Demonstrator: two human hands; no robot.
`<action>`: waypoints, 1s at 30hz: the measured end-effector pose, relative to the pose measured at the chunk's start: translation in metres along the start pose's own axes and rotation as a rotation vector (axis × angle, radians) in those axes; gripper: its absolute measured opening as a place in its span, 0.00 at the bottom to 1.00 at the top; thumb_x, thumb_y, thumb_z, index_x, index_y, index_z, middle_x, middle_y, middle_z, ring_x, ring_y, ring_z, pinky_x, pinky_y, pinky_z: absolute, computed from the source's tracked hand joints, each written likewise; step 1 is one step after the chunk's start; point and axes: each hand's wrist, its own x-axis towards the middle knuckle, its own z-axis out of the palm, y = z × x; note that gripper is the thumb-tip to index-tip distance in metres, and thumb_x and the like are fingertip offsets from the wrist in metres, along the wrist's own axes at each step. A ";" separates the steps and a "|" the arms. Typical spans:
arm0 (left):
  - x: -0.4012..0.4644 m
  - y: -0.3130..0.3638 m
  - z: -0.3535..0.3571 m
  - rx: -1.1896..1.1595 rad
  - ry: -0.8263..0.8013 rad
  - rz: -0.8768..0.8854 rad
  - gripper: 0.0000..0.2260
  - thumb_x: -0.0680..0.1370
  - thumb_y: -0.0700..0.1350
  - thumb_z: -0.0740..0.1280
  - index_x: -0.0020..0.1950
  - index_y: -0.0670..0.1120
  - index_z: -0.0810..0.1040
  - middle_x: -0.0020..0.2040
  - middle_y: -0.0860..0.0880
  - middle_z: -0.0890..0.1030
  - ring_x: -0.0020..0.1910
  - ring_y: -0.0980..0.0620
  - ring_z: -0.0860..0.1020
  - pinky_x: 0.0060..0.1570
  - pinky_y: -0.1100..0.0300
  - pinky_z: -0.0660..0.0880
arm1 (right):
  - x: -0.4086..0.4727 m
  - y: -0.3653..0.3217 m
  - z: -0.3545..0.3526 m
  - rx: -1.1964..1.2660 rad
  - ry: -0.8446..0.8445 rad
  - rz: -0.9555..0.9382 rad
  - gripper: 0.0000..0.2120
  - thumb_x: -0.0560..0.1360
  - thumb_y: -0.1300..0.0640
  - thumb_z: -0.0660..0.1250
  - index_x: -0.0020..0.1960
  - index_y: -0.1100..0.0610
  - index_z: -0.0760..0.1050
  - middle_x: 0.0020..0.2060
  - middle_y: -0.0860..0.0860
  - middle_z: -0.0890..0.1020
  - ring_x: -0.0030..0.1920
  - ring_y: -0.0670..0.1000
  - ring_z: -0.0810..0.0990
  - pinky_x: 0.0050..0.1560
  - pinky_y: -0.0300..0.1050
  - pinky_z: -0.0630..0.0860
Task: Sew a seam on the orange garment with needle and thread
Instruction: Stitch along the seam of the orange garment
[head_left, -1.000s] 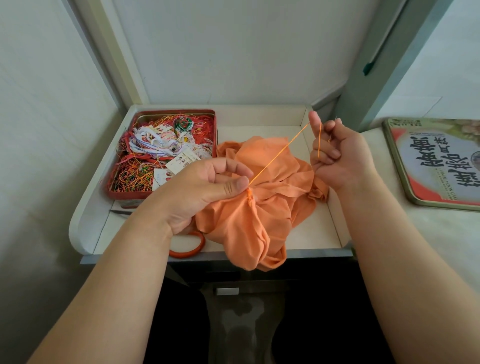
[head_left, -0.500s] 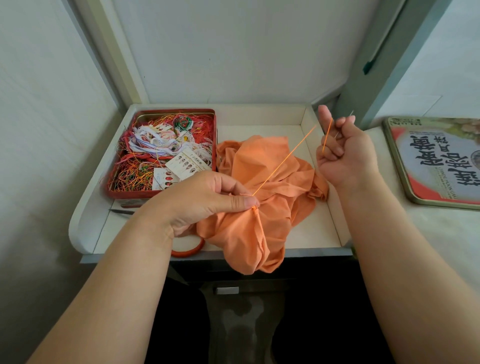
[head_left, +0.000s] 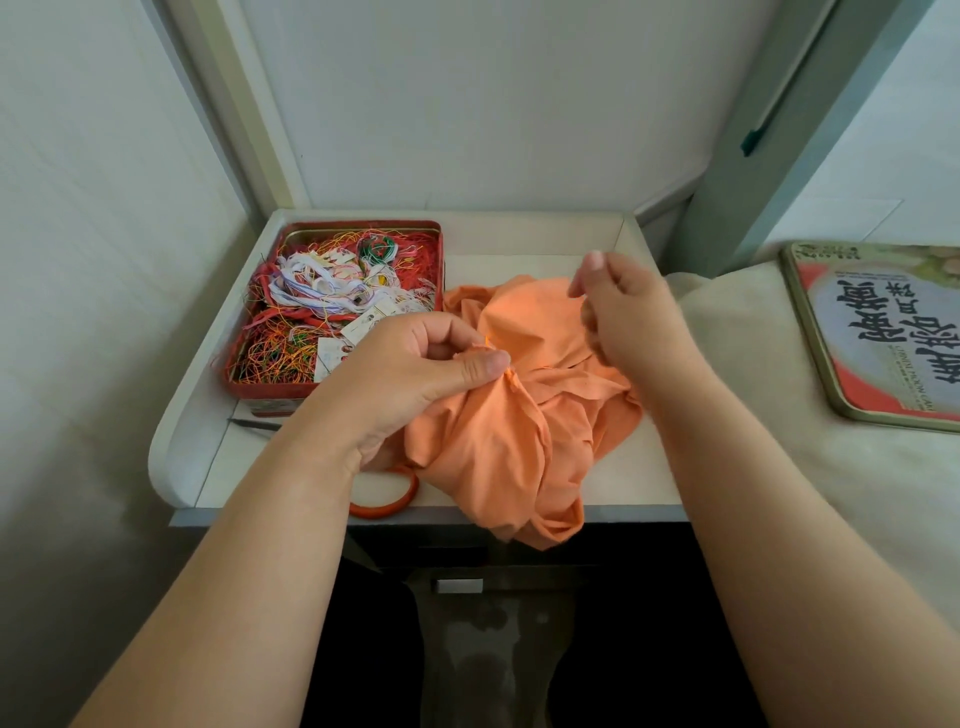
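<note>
1. Pinching a bunched fold of the orange garment (head_left: 498, 447) between thumb and forefinger of the left hand (head_left: 415, 374).
2. Hovering the right hand (head_left: 628, 317) just above the cloth, fingers curled, thumb raised; needle and thread too fine to make out, grip impossible to tell.
3. Lying crumpled on the white tray table (head_left: 187, 415), one end of the garment drooping over the front edge.
4. Sitting to the left, touching the cloth, a red tin of tangled threads (head_left: 332, 312); peeking from under the left wrist, an orange ring (head_left: 387, 506); resting well to the right, a printed tin lid (head_left: 883, 332).
</note>
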 end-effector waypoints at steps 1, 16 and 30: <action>0.001 0.000 -0.001 0.008 0.017 0.013 0.09 0.61 0.51 0.74 0.37 0.49 0.81 0.34 0.54 0.82 0.36 0.60 0.78 0.42 0.68 0.74 | -0.010 -0.006 0.007 0.066 -0.100 0.032 0.16 0.83 0.53 0.54 0.39 0.53 0.72 0.27 0.49 0.69 0.24 0.46 0.65 0.25 0.38 0.63; 0.004 -0.003 -0.009 0.285 0.110 0.113 0.05 0.78 0.47 0.68 0.45 0.49 0.83 0.44 0.47 0.84 0.49 0.46 0.81 0.56 0.50 0.75 | -0.041 -0.021 0.008 0.139 -0.574 0.062 0.12 0.77 0.53 0.68 0.44 0.62 0.83 0.35 0.62 0.80 0.26 0.46 0.73 0.24 0.35 0.58; 0.003 -0.005 -0.018 0.571 0.017 0.105 0.09 0.83 0.48 0.58 0.43 0.53 0.72 0.36 0.52 0.72 0.35 0.56 0.69 0.38 0.61 0.66 | -0.040 -0.021 -0.001 -0.045 -0.530 -0.074 0.10 0.77 0.57 0.68 0.41 0.61 0.83 0.30 0.53 0.83 0.23 0.40 0.71 0.25 0.28 0.64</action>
